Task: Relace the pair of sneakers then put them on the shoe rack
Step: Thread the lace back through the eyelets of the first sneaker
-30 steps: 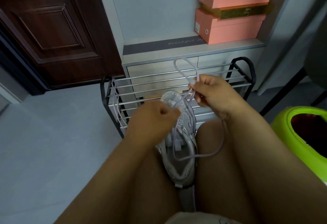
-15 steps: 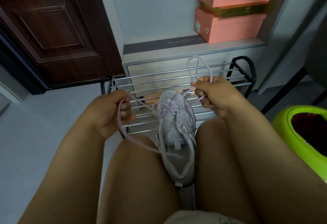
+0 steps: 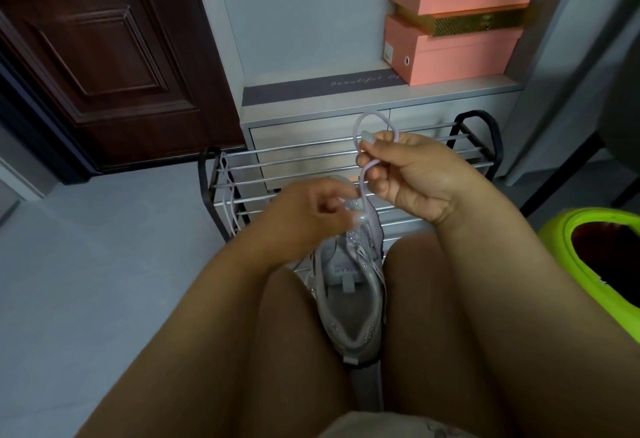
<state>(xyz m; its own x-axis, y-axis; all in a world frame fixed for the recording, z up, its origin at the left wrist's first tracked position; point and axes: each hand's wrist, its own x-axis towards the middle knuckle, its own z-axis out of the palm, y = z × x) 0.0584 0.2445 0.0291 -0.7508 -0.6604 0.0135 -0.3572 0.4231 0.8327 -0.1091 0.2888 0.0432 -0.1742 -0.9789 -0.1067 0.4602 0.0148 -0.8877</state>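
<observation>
- Sneaker (image 3: 349, 285): pale grey, wedged between the person's thighs with its toe toward the shoe rack (image 3: 346, 153) and its heel toward the body.
- Right hand (image 3: 412, 178): fingers curled, pinching a loop of the lilac lace (image 3: 363, 174) raised above the toe; the lace runs down from the loop to the upper.
- Left hand (image 3: 304, 216): fingers curled over the forefoot, apparently pinching the lace's clear tip; motion blur makes this uncertain.
- Progress, as a judgement: lacing of this sneaker is under way and unfinished; the rack's top rails hold no shoe.
- Second lace (image 3: 227, 195): hangs over the rack's left end, which suggests that the other sneaker is not yet laced.
- Hidden: the eyelet rows lie under the left hand, so the number threaded cannot be told; the second sneaker is not clearly seen.
</observation>
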